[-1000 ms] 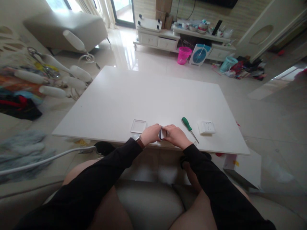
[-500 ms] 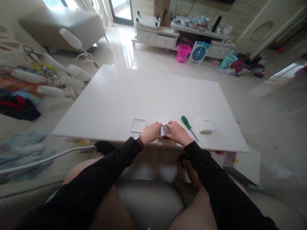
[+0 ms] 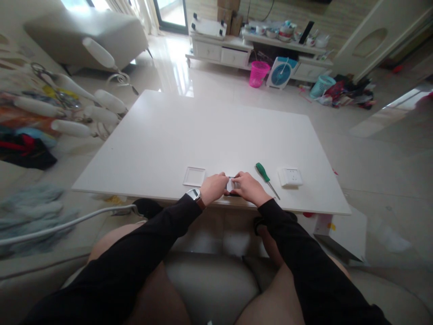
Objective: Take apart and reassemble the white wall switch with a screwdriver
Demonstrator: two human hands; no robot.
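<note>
Near the front edge of the white table, my left hand (image 3: pixel 215 187) and my right hand (image 3: pixel 249 187) face each other. Between their closed fingers is a small white panel with dark edges (image 3: pixel 231 184); the fingers hide much of it, and its exact kind is unclear. Just left of my left hand lies a flat white square frame (image 3: pixel 194 176). A green-handled screwdriver (image 3: pixel 263 172) rests to the right of my right hand, its shaft pointing towards the front edge. Farther right sits a white wall socket (image 3: pixel 291 177), its slots facing up.
The white tabletop (image 3: pixel 216 131) stretches away ahead. Beyond it stand a pink basket (image 3: pixel 259 74), a blue-and-white fan (image 3: pixel 281 73) and a low cabinet (image 3: pixel 208 50) on the floor. A lamp with several white shades (image 3: pixel 110 103) is at the table's left.
My fingers have shifted slightly on the panel, and its white face shows a little differently between them. The frame, screwdriver and wall socket stay where they were.
</note>
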